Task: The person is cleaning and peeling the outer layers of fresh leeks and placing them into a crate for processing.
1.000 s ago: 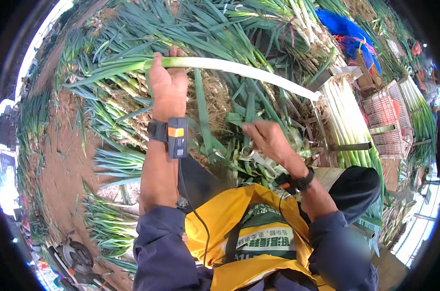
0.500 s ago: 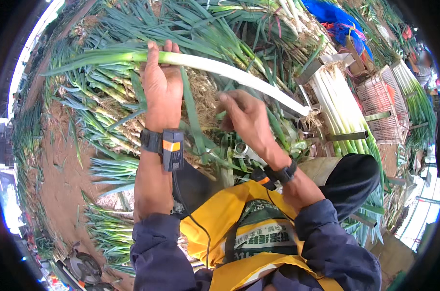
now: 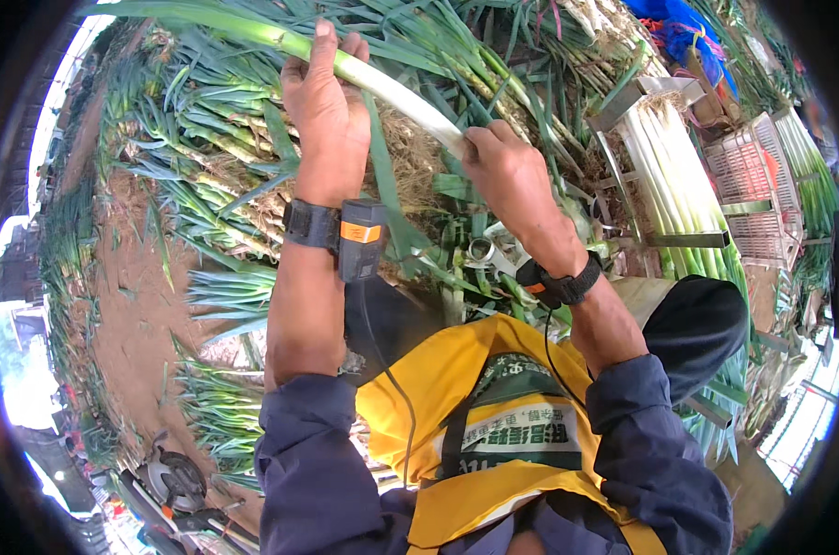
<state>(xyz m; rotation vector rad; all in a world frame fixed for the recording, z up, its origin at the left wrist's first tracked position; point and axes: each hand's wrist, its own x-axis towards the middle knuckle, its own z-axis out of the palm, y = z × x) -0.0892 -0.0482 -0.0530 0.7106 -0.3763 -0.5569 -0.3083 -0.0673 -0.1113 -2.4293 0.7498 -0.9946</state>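
A long green onion [image 3: 408, 109], green at the left and white toward the right, stretches across in front of me. My left hand [image 3: 331, 111] is closed around its stalk where the green meets the white, thumb on top. At the white lower end, my right hand [image 3: 514, 180] is curled shut on it, hiding the root tip. Beneath both hands lie heaped unpeeled green onions [image 3: 220, 153] with tangled dry roots. A small pale metallic ring-shaped piece [image 3: 481, 250] shows among leaf scraps below my right hand.
To the right, a metal rack [image 3: 687, 240] holds a stack of cleaned white-stalked onions [image 3: 664, 171]. Beyond it stand a pale plastic crate [image 3: 747, 180] and another onion bundle [image 3: 803, 157]. Blue cloth [image 3: 683, 37] lies at the far right. Bare soil [image 3: 142, 314] stretches along the left.
My right hand has gone from loosely curled below the stalk to gripping its white end. Both hands and the onion sit higher in view, and the onion slants more downward to the right.
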